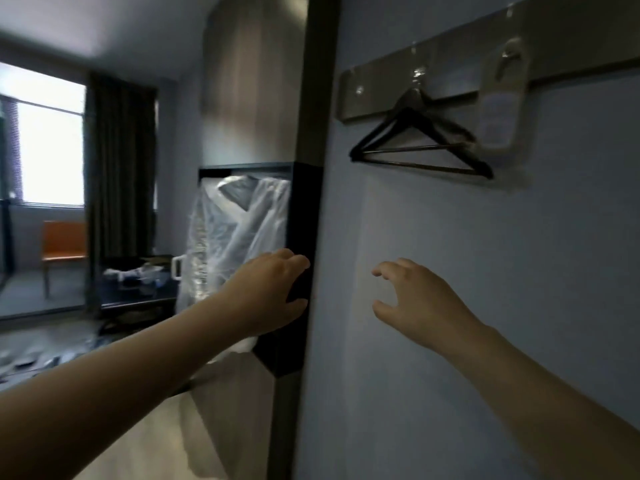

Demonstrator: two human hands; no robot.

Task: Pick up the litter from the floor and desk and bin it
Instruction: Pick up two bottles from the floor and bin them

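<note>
Head view: both hands empty.
Left hand [273,292] relaxed at black frame [302,216]; right hand [415,299] spread near wall [467,393].

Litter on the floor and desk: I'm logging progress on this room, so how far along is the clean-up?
Done: nothing that shows, and no bin is in view. In hand: nothing. The left hand is at the black frame, and the right hand is open before the wall. Left: the floor litter and the desk litter, not yet picked up.
</note>
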